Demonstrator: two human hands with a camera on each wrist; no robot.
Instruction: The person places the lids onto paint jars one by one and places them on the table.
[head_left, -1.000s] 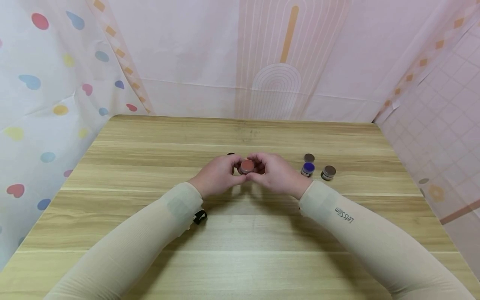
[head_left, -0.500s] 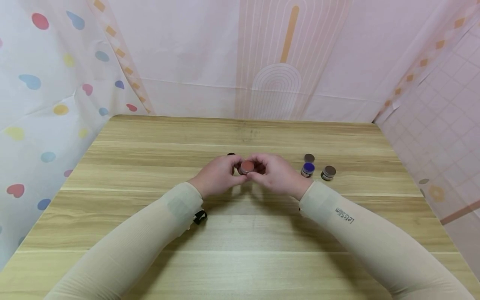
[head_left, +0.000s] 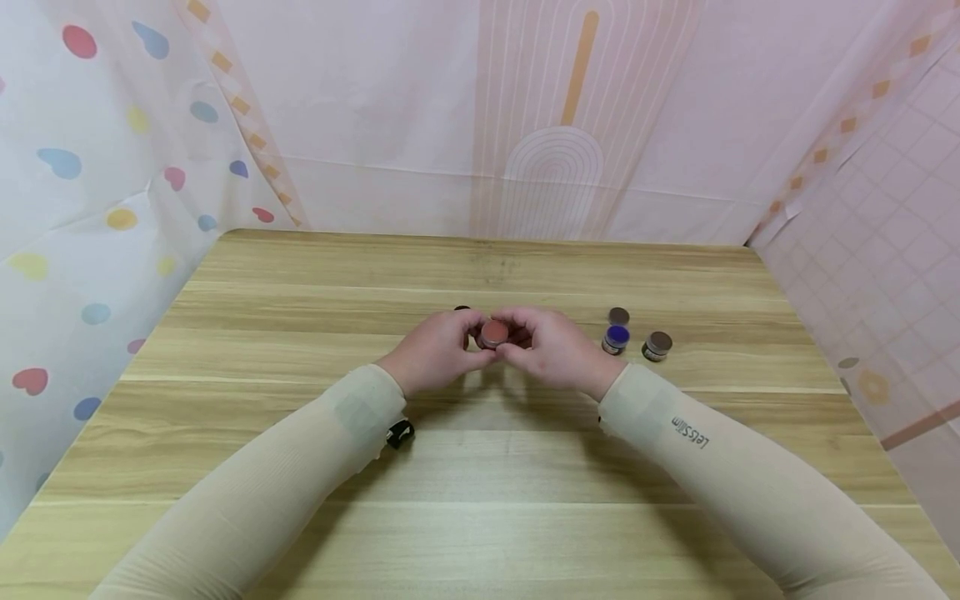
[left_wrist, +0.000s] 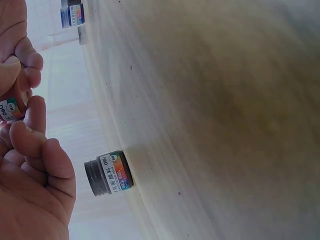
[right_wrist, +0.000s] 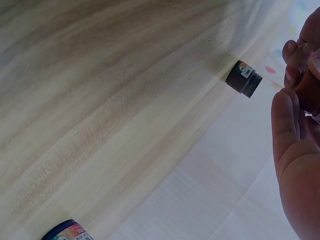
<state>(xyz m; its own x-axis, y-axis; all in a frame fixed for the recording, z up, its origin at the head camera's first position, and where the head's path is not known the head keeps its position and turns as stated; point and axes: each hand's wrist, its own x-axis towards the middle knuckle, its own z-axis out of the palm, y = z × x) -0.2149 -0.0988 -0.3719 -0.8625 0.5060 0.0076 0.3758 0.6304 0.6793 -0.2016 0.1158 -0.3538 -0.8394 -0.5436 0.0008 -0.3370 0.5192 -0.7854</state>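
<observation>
Both hands meet over the middle of the table around a small paint jar [head_left: 494, 333] with a reddish-brown top. My left hand [head_left: 435, 352] grips it from the left, my right hand [head_left: 558, 350] from the right, thumbs on the near side. In the left wrist view the jar [left_wrist: 11, 107] shows a colourful label and is raised off the tabletop. Fingers cover much of its side. Beyond the left hand stands a dark jar [left_wrist: 109, 174] with a ridged neck; in the head view only its dark edge [head_left: 462, 308] shows.
Right of the hands stand a blue-topped jar [head_left: 616, 337] and a brown-topped jar [head_left: 657, 344]. Behind the blue one is a dark brown round top [head_left: 618, 316]. The wooden table [head_left: 480, 517] runs back to a patterned curtain [head_left: 375, 108].
My right thumb has shifted very slightly to the right at the jar's near side. Both hands keep their hold, and the other jars have not moved.
</observation>
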